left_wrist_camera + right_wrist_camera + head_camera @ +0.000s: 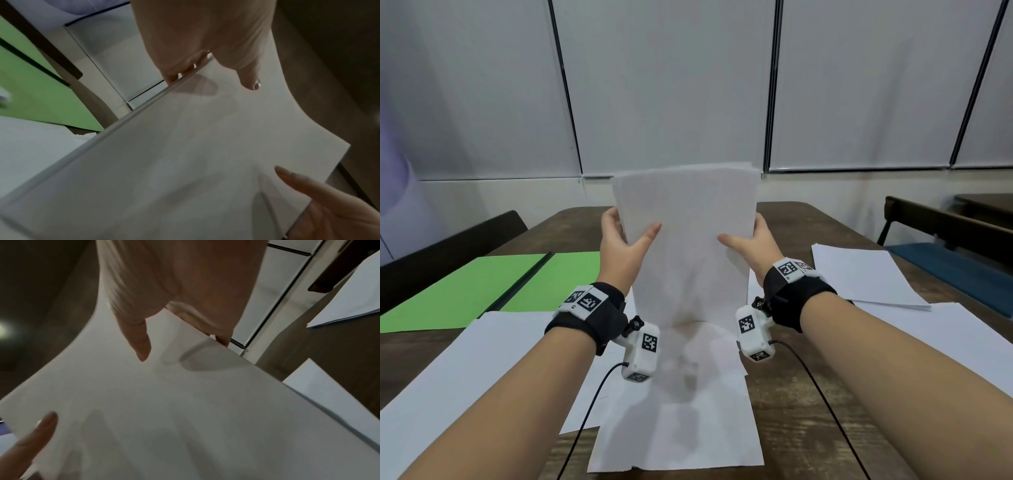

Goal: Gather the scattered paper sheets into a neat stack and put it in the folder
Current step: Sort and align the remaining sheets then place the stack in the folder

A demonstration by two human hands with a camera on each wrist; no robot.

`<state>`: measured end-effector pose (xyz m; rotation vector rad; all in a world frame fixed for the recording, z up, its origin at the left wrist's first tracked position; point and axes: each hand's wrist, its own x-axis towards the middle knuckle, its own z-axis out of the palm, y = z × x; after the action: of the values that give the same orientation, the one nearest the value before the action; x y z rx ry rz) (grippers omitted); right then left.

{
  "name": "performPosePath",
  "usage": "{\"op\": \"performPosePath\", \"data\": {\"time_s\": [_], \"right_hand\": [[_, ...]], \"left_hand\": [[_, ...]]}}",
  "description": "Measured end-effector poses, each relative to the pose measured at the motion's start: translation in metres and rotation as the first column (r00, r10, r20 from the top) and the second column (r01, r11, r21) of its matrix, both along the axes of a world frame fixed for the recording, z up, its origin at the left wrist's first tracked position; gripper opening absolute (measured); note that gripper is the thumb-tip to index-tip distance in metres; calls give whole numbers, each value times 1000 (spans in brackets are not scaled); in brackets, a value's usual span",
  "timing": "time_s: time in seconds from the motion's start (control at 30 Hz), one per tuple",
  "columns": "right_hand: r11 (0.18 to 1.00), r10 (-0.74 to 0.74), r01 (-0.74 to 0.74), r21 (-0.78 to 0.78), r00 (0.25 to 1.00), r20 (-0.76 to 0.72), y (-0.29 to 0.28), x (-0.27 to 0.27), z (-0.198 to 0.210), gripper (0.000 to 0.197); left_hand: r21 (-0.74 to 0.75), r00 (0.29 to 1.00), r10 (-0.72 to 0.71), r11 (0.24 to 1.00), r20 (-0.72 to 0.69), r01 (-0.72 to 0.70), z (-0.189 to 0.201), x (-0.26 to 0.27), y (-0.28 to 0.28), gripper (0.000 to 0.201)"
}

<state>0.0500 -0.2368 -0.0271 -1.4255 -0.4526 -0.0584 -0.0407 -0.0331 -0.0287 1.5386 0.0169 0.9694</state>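
I hold a stack of white paper sheets point(688, 233) upright over the middle of the wooden table point(808, 394), its lower edge near the sheets lying there. My left hand point(625, 240) grips the stack's left edge, thumb on the front face and fingers behind. My right hand point(750, 241) grips the right edge the same way. The left wrist view shows the stack point(185, 154) with my left hand point(205, 48) on it, and the right wrist view shows the stack point(164, 402) under my right hand point(174, 296). The open green folder point(482, 287) lies flat at the left.
Loose white sheets point(681, 428) lie on the table below the stack and at the front left point(465, 370). Another pile of sheets point(866, 274) sits at the right. A dark chair back point(448, 246) stands left; a bench with a blue seat point(955, 267) stands right.
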Motion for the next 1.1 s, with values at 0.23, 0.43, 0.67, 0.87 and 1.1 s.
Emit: {"op": "performPosePath", "data": {"time_s": [0.23, 0.43, 0.67, 0.87, 1.1], "right_hand": [[998, -67, 66, 22, 997, 36, -2, -5, 0, 34], [994, 56, -65, -87, 993, -105, -1, -2, -21, 54], [971, -27, 7, -239, 996, -79, -1, -2, -47, 25], [871, -151, 56, -489, 976, -156, -33, 9, -41, 31], [476, -292, -60, -878, 930, -222, -86, 1, -74, 29]], "left_hand": [[130, 998, 36, 991, 50, -42, 5, 2, -10, 34], [-11, 994, 38, 999, -106, -39, -14, 1, 1, 56], [39, 934, -33, 998, -356, 50, -56, -2, 14, 37], [-27, 674, -85, 995, -734, 96, -56, -8, 10, 49], [497, 124, 484, 814, -866, 301, -90, -17, 20, 82]]}}
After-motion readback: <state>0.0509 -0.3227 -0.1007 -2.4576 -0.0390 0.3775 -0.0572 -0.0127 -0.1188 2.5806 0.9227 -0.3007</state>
